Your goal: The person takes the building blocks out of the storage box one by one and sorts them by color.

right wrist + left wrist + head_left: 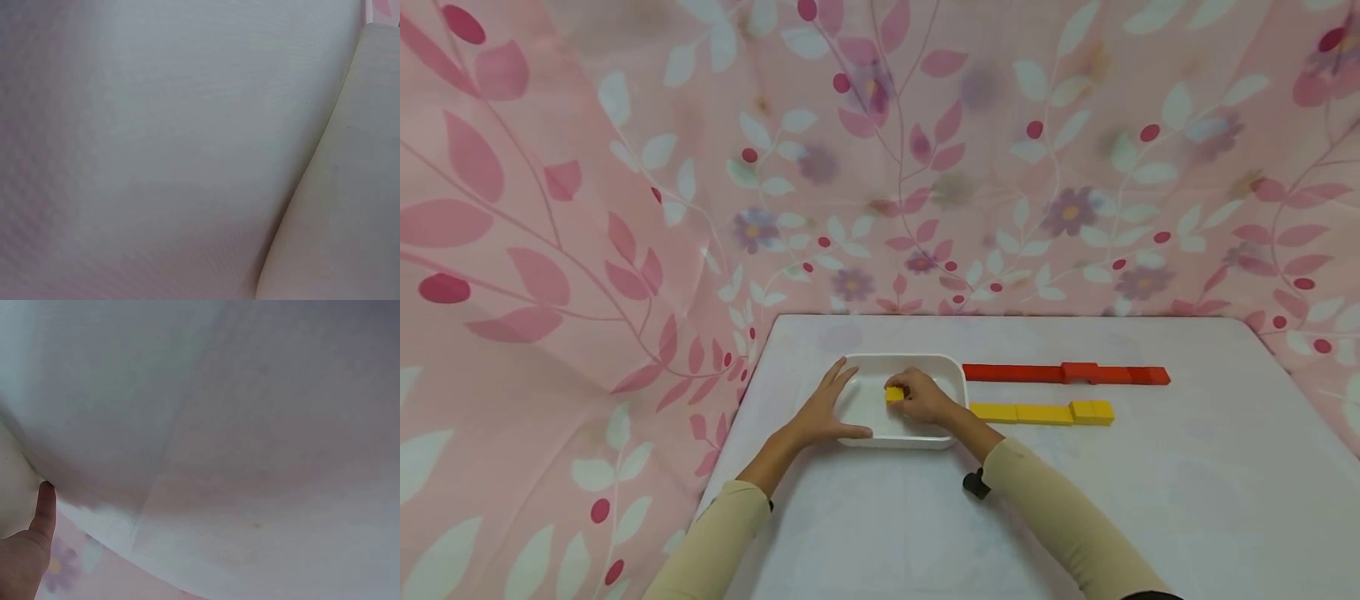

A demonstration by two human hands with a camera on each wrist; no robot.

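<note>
A white rectangular tray (948,368) sits on the white table. My right hand (921,396) reaches into it and pinches a small yellow block (893,394) in its fingertips. My left hand (829,410) lies open against the tray's left rim, fingers straight, thumb along the front edge. To the right of the tray lie a row of yellow blocks (1042,412) and, behind it, a row of red blocks (1066,374). The left wrist view shows only one finger (45,509) against white cloth; the right wrist view shows white cloth and a pale sleeve (350,206).
The table (1187,467) is covered in white cloth and backed by a pink curtain with leaf and flower print (625,208), which also hangs along the left side. A small black object (974,483) sits under my right forearm.
</note>
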